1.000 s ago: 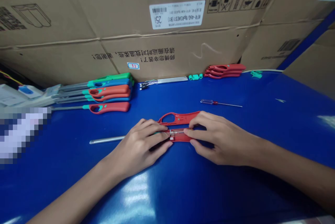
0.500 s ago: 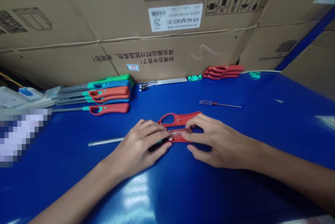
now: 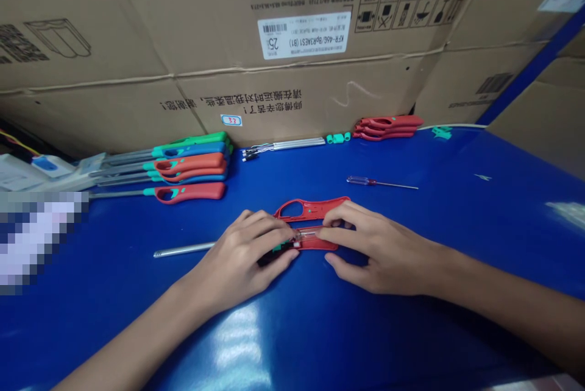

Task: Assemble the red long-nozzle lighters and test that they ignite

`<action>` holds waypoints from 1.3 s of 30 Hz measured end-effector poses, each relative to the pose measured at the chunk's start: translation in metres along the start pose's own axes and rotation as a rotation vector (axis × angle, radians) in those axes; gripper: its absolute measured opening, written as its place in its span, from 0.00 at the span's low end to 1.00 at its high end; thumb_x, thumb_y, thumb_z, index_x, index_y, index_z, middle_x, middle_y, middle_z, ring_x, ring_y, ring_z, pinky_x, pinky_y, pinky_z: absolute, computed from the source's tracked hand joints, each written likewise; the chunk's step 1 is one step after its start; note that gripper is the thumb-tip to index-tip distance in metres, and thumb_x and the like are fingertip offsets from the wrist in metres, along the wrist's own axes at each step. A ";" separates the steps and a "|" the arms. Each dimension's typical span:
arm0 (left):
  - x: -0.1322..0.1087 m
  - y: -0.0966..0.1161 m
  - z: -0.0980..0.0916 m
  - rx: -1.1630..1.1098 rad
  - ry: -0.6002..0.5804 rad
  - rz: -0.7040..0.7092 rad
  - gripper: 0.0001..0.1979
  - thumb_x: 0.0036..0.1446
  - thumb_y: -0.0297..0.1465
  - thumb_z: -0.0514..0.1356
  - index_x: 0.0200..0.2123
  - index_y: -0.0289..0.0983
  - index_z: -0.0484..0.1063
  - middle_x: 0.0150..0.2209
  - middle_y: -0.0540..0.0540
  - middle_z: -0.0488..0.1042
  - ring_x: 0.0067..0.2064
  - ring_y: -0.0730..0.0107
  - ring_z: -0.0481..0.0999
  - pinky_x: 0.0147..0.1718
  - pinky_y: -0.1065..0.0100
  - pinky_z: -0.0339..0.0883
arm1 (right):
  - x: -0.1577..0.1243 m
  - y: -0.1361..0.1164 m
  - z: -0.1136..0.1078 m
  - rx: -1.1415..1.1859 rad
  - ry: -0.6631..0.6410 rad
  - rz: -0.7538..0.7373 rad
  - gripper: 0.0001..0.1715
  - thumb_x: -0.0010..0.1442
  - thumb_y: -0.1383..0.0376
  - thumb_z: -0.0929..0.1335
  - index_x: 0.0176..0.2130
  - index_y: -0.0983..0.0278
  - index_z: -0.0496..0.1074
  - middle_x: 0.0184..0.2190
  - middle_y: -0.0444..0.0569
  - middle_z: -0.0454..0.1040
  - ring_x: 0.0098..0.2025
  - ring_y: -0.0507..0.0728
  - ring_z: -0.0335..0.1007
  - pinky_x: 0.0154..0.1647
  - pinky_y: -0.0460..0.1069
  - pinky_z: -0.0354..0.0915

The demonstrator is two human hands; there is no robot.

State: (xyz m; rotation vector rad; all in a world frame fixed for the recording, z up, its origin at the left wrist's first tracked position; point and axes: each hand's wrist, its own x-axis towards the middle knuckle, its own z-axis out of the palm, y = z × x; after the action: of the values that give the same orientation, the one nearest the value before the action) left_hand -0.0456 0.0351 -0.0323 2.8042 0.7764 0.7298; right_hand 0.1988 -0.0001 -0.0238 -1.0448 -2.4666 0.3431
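An opened red lighter lies in two halves on the blue table. My left hand (image 3: 251, 245) is closed around the front of the near red shell half (image 3: 315, 246), where black and green parts show. A silver metal tube (image 3: 183, 250) sticks out to its left. Inside that half sits a clear fuel tank (image 3: 308, 233). My right hand (image 3: 370, 245) rests its index fingertip on the tank's right end. Its thumb is apart, just below the shell. The other red shell half (image 3: 315, 209), with a trigger loop, lies behind, by my right hand's curled fingers.
A clear-handled screwdriver (image 3: 381, 183) lies back right. Assembled lighters (image 3: 189, 165) are stacked at left. Along the cardboard box (image 3: 228, 13) are metal tubes with wires (image 3: 292, 144), green collars (image 3: 338, 138), red shells (image 3: 388, 127) and green pieces (image 3: 442, 132).
My right index fingertip has shifted slightly left along the clear tank. My left hand keeps its hold in the same place. The whole view has tilted a little.
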 end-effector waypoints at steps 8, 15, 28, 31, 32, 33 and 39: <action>-0.001 -0.002 -0.004 -0.014 -0.011 -0.007 0.08 0.60 0.32 0.61 0.42 0.36 0.73 0.40 0.45 0.78 0.42 0.64 0.75 0.44 0.60 0.65 | -0.002 0.000 -0.001 0.005 -0.007 0.008 0.09 0.61 0.67 0.65 0.40 0.64 0.73 0.41 0.52 0.70 0.44 0.57 0.65 0.45 0.52 0.66; -0.002 -0.004 -0.004 -0.015 -0.011 -0.010 0.06 0.59 0.32 0.61 0.39 0.38 0.76 0.40 0.45 0.77 0.41 0.64 0.74 0.42 0.60 0.65 | -0.002 0.000 -0.001 0.002 -0.047 0.025 0.09 0.62 0.67 0.65 0.41 0.64 0.73 0.42 0.51 0.70 0.46 0.57 0.65 0.46 0.52 0.65; -0.002 -0.011 -0.022 -0.066 -0.144 -0.084 0.14 0.53 0.33 0.65 0.43 0.37 0.71 0.41 0.43 0.77 0.44 0.60 0.73 0.45 0.57 0.67 | -0.002 0.001 -0.001 0.004 -0.037 0.015 0.09 0.63 0.67 0.64 0.41 0.65 0.73 0.41 0.52 0.70 0.44 0.56 0.66 0.46 0.52 0.66; -0.002 -0.014 -0.023 -0.085 -0.136 -0.087 0.11 0.53 0.33 0.64 0.39 0.36 0.72 0.38 0.44 0.77 0.41 0.62 0.74 0.42 0.60 0.68 | -0.002 0.002 -0.002 -0.003 -0.031 0.003 0.09 0.63 0.67 0.64 0.41 0.65 0.73 0.41 0.52 0.71 0.44 0.56 0.67 0.46 0.52 0.67; -0.001 -0.014 -0.023 -0.089 -0.135 -0.086 0.10 0.54 0.33 0.64 0.39 0.36 0.73 0.38 0.44 0.76 0.40 0.62 0.74 0.41 0.60 0.68 | -0.002 0.002 -0.003 -0.012 -0.028 0.004 0.09 0.63 0.68 0.64 0.40 0.65 0.73 0.41 0.52 0.71 0.44 0.56 0.67 0.46 0.52 0.67; -0.001 -0.015 -0.022 -0.090 -0.132 -0.087 0.10 0.54 0.34 0.64 0.39 0.36 0.73 0.38 0.44 0.76 0.40 0.62 0.74 0.40 0.60 0.68 | -0.001 0.003 -0.004 -0.023 -0.025 0.006 0.09 0.62 0.68 0.64 0.40 0.65 0.73 0.40 0.52 0.71 0.43 0.56 0.67 0.45 0.52 0.67; -0.003 -0.019 -0.018 -0.066 -0.098 -0.134 0.14 0.55 0.38 0.64 0.40 0.35 0.73 0.38 0.44 0.76 0.39 0.63 0.74 0.39 0.61 0.69 | -0.001 0.007 -0.011 -0.069 -0.031 0.073 0.07 0.59 0.70 0.64 0.35 0.65 0.72 0.38 0.52 0.71 0.39 0.56 0.68 0.41 0.52 0.67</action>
State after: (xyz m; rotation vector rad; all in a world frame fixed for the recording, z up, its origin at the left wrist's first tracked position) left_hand -0.0653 0.0503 -0.0225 2.6758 0.8951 0.5801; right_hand 0.2090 0.0050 -0.0176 -1.1686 -2.4884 0.3013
